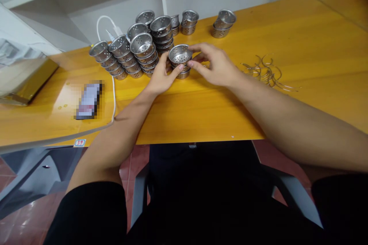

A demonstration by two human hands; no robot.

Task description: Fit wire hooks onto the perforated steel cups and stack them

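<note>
Between my hands stands a short stack of perforated metal strainer baskets (180, 56) on the wooden table. My left hand (163, 74) grips the top basket from the left, thumb at its front and fingers along its side. From the right, my right hand (211, 63) holds the same basket, index finger at the rim and thumb on the near side. Some of the lower basket (184, 74) shows beneath. Just left of my left hand rise several taller stacks of the same baskets (143, 48).
Thin curved wire pieces (267, 71) lie loose on the right. Two baskets (223, 23) sit stacked at the back. On the left are a phone (89, 100) with a blurred screen, a white cable (114, 99) and a cardboard box (24, 76). Shelving (115, 2) borders the table's far edge.
</note>
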